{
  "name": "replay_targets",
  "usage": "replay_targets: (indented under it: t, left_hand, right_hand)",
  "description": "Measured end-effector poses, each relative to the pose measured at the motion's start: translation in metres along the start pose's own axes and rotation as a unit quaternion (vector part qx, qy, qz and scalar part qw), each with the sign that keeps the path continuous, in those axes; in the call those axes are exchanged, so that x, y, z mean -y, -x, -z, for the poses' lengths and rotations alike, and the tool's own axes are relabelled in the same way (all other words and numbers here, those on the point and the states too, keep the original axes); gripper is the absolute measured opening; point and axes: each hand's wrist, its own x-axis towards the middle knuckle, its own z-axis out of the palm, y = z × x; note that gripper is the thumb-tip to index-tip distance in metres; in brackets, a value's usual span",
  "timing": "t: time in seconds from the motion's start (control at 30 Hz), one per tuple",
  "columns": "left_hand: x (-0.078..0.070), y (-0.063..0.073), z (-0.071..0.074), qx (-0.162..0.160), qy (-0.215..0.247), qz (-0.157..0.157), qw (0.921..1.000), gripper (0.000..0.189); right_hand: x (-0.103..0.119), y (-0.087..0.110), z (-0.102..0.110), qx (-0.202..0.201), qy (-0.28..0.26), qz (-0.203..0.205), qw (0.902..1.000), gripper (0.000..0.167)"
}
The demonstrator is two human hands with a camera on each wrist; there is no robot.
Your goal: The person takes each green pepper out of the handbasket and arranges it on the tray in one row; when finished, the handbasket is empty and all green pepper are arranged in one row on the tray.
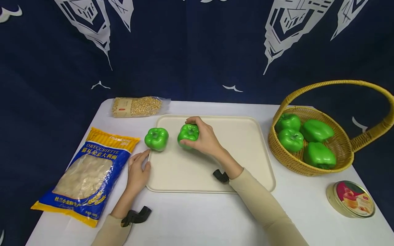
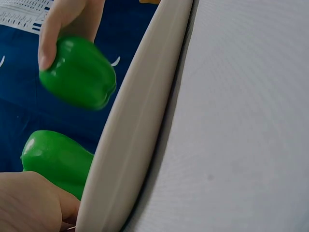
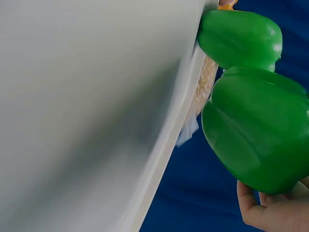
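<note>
My right hand (image 1: pixel 204 136) grips a green bell pepper (image 1: pixel 188 133) between thumb and fingers, over the left half of a cream tray (image 1: pixel 215 171). The right wrist view shows this pepper (image 3: pixel 260 128) large, with the fingertips (image 3: pixel 248 198) against its side. A second green bell pepper (image 1: pixel 157 139) stands at the tray's left edge, just left of the held one. Close below it, my left hand (image 1: pixel 138 172) rests at the tray's left rim, fingers extended and thumb apart, holding nothing. The left wrist view has that hand (image 2: pixel 34 200) beside the standing pepper (image 2: pixel 58 162).
On the right, a wicker basket (image 1: pixel 272 147) with a tall handle holds several green peppers. A round tin (image 1: pixel 351 199) sits in front of it. A blue and yellow pasta bag (image 1: pixel 86 174) lies left of the tray; a packet of yellow kernels (image 1: pixel 140 106) lies behind it.
</note>
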Motion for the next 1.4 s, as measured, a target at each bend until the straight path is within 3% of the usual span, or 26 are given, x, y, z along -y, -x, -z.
replay_targets:
  t: [0.5, 0.67, 0.9, 1.4]
  left_hand:
    - [-0.003, -0.001, -0.001, 0.006, -0.007, 0.002, 1.0, 0.045]
    - [-0.003, -0.001, -0.001, 0.0, -0.01, -0.003, 0.9999, 0.045]
    - [-0.003, 0.0, -0.001, -0.006, -0.011, -0.006, 0.9999, 0.045]
    - [-0.001, 0.0, 0.0, 0.002, -0.007, 0.006, 1.0, 0.046]
  right_hand:
    - [0.003, -0.013, -0.027, 0.066, 0.007, 0.026, 0.9975, 0.07]
    - [0.002, -0.013, -0.029, 0.086, 0.021, 0.032, 0.9956, 0.077]
    - [0.001, -0.01, -0.027, 0.103, 0.051, 0.011, 0.9933, 0.091]
    - [0.002, -0.01, -0.029, 0.099, 0.068, -0.024, 0.9925, 0.094]
